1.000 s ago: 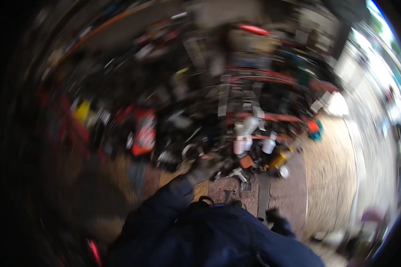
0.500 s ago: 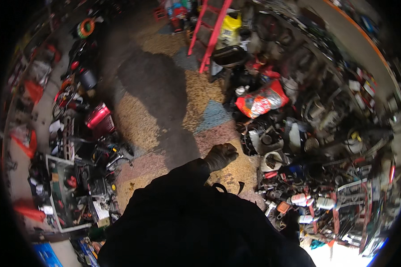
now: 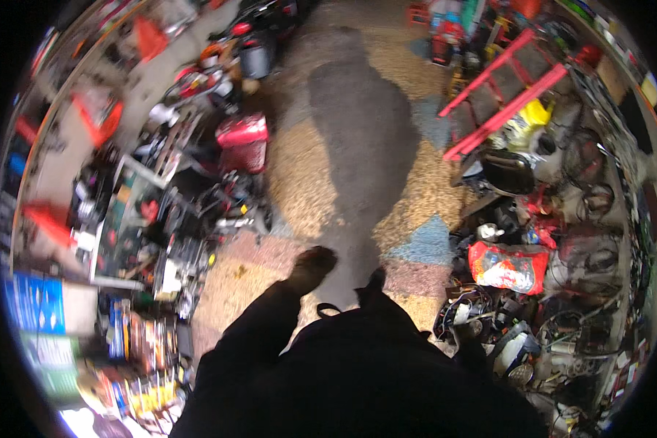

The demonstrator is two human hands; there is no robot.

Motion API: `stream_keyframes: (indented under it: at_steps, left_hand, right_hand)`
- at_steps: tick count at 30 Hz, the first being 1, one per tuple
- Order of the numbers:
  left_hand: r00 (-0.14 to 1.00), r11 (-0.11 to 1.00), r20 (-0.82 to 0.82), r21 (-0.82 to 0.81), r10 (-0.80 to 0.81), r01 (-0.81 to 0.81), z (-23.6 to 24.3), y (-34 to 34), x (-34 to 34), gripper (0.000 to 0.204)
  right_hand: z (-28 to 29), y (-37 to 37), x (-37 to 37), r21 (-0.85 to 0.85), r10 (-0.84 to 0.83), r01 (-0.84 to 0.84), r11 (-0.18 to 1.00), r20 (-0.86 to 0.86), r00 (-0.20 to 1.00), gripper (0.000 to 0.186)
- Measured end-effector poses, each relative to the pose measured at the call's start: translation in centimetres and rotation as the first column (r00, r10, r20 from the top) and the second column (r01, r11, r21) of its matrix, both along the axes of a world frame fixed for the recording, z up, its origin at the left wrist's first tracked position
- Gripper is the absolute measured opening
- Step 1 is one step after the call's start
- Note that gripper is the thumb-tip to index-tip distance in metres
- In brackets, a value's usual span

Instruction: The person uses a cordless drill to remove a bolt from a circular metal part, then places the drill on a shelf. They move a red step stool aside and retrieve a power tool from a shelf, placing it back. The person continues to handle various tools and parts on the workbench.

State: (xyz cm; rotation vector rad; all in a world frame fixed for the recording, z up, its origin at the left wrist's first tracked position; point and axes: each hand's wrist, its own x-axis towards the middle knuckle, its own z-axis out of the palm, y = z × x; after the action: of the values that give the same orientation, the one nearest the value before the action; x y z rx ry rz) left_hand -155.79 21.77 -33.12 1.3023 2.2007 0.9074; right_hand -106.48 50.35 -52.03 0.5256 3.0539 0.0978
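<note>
Head view: the left hand (image 3: 314, 269) is above the patterned floor (image 3: 299, 175), at the end of a dark sleeve (image 3: 259, 321), just left of a dark grey patch (image 3: 365, 146) that runs up the middle of the floor. The hand is dark and blurred, and I cannot tell whether its fingers are spread, pressed together or pinching something. The right hand is a dark shape (image 3: 469, 341) low beside the body, near a pile of mixed parts (image 3: 515, 347); its grip cannot be told either, nor whether it touches the pile. That pile is at the person's right, just below a red and white bag (image 3: 507, 266) in the picture. Farther up the same side are a black basin (image 3: 509, 173), a yellow bag (image 3: 531, 117) and a red ladder (image 3: 505, 113) with 2 long rails, set at a slant. At the left are a red box (image 3: 242, 133), a pale-framed glass case (image 3: 128, 226) and, near the rim of the view, a blue panel (image 3: 36, 303).
</note>
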Motion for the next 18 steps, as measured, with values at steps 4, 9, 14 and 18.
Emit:
stream_keyframes:
  at_steps: [4, 9, 14, 18]
  left_hand:
    - [0.553, 0.830, 0.767, 0.049, 0.325, -0.556, 2.8, 2.5, -7.6, 0.011]
    - [0.560, 0.741, 0.692, 0.054, 0.456, -0.670, 4.3, 6.9, -14.7, 0.021]
    - [0.404, 0.689, 0.733, -0.121, 0.548, -0.715, 0.5, 14.1, -25.0, 0.020]
    - [0.537, 0.802, 0.761, 0.038, 0.364, -0.597, 0.1, 24.6, -36.4, 0.017]
  right_hand:
    - [1.1, 12.9, -14.3, -0.735, -0.593, 0.530, 0.423, 0.217, 0.775, 0.050]
    - [9.1, 25.0, -34.6, -0.640, -0.420, 0.390, 0.662, 0.114, 0.900, 0.041]
    - [13.2, 34.5, -47.4, -0.797, -0.653, 0.491, 0.352, 0.168, 0.739, 0.043]
    - [14.8, 41.4, -49.8, -0.835, -0.807, 0.484, 0.262, 0.085, 0.584, 0.041]
